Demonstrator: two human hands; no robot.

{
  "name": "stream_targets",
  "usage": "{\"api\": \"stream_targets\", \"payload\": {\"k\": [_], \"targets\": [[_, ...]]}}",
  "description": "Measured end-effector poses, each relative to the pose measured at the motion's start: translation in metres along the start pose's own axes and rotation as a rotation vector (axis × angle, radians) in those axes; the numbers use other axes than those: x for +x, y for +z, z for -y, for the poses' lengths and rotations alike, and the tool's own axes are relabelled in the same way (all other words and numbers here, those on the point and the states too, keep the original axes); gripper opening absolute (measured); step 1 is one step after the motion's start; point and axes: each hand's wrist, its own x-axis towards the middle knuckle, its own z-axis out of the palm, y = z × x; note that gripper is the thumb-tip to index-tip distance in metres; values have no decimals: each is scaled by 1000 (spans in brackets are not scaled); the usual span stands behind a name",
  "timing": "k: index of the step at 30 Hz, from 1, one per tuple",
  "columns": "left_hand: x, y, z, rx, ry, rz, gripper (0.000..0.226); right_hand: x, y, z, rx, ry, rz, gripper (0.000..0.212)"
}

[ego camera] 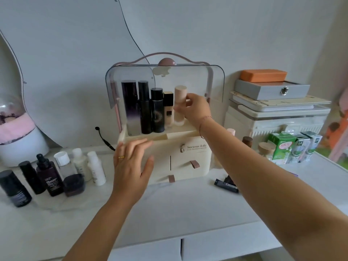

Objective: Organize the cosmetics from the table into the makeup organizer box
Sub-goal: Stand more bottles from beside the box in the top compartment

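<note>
The cream makeup organizer box stands at the table's back, its clear lid raised. On its top shelf stand three tall black bottles and a small foundation bottle. My right hand is shut on a pale pink bottle that stands upright at the right end of that row. My left hand is open, fingers spread, resting against the box's left front. Several dark and white bottles stand on the table at the left. A black tube lies to the right of the box.
A round mirror and a pink-filled dome sit at far left. At right is a white storage box with a grey case and orange block on top, green cartons and small jars in front. The table's front edge has drawers below.
</note>
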Motion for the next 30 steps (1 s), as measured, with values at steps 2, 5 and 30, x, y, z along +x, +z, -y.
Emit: {"api": "stream_targets", "payload": {"k": [2, 5, 30], "targets": [[0, -1, -1, -2, 1, 4, 40, 15, 8, -10, -26, 91, -13, 28], [0, -1, -1, -8, -5, 4, 43, 27, 18, -20, -72, 179, 25, 31], [2, 0, 1, 7, 36, -33, 39, -76, -35, -50, -84, -111, -310, 28]]}}
